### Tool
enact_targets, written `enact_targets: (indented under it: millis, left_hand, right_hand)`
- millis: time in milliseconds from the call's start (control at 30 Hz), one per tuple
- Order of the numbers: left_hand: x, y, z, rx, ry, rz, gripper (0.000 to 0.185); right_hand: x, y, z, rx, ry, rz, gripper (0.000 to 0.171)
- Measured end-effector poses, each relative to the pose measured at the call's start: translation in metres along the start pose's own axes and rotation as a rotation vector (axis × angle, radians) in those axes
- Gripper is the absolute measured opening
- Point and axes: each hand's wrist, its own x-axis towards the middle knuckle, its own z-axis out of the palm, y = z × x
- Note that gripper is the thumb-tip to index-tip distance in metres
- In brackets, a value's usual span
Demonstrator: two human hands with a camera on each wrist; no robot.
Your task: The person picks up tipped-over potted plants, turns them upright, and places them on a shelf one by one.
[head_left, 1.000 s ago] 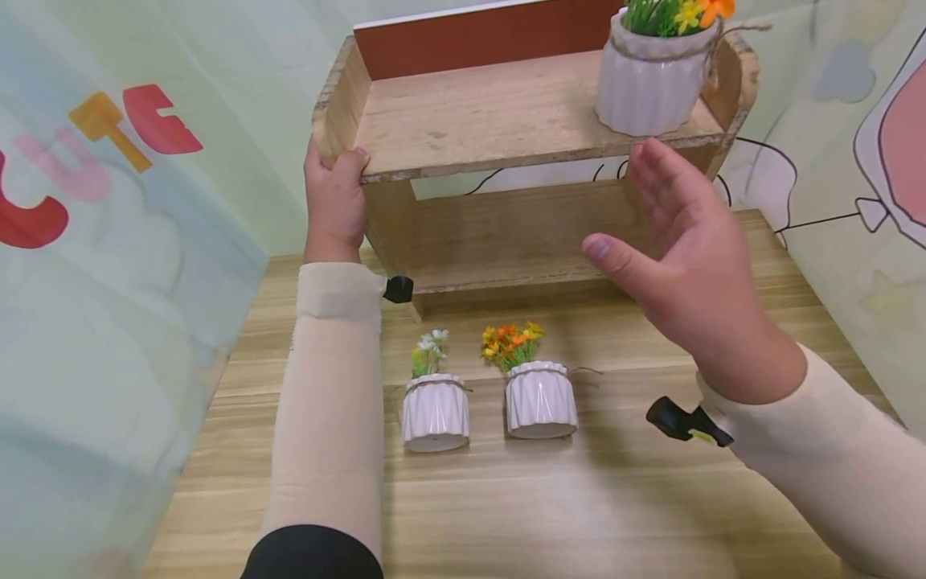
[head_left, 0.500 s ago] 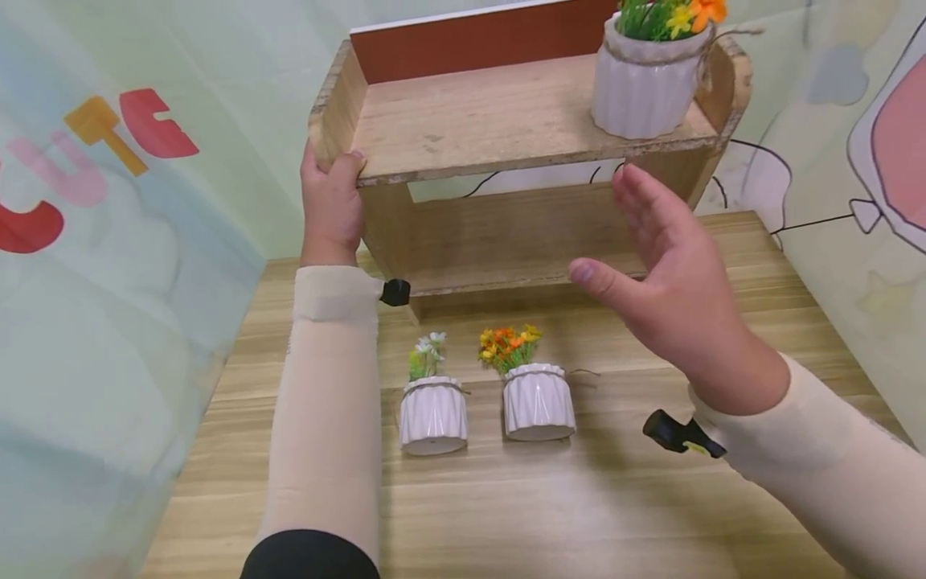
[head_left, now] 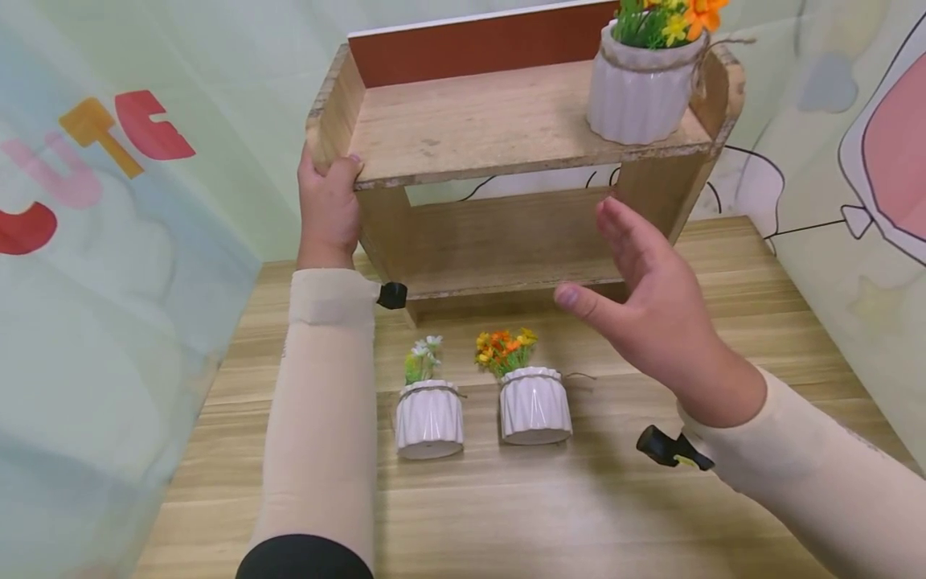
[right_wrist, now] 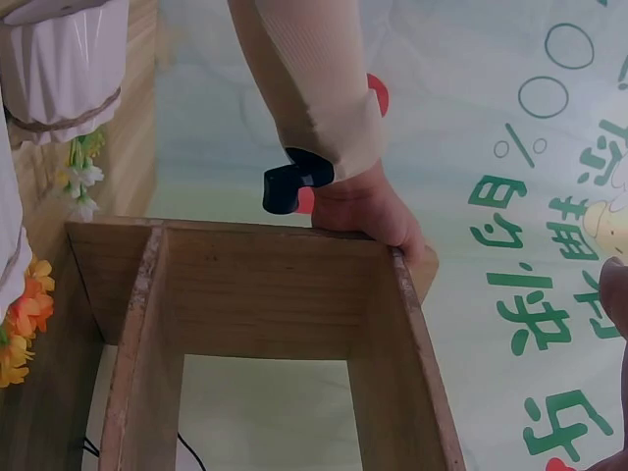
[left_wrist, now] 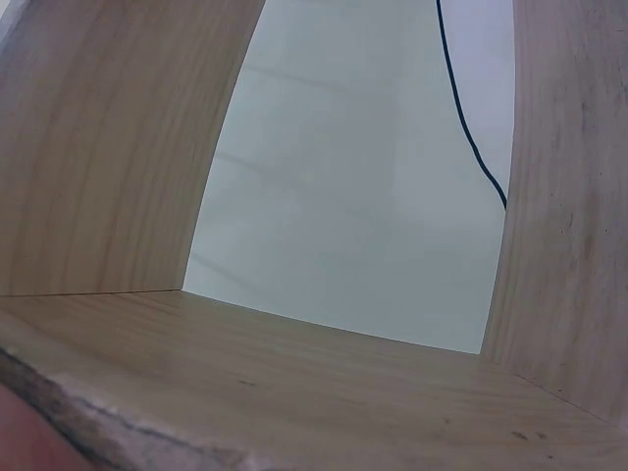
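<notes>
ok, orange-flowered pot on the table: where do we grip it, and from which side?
I'd grip the pot round its fluted wall, right hand coming from above and the right. It lies on its side, base facing the head camera, flowers toward the shelf, so the wall is exposed; the white-flowered pot is on its left.
</notes>
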Motion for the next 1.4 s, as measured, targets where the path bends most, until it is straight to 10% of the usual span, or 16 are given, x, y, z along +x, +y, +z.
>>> enact_targets:
  millis: [1400]
  left_hand:
    - [-0.001,-0.001,0.000,0.025,0.025,-0.018,0.067]
  right_hand:
    - [-0.006,0.025,0.020,-0.086,-0.107,0.084,0.102]
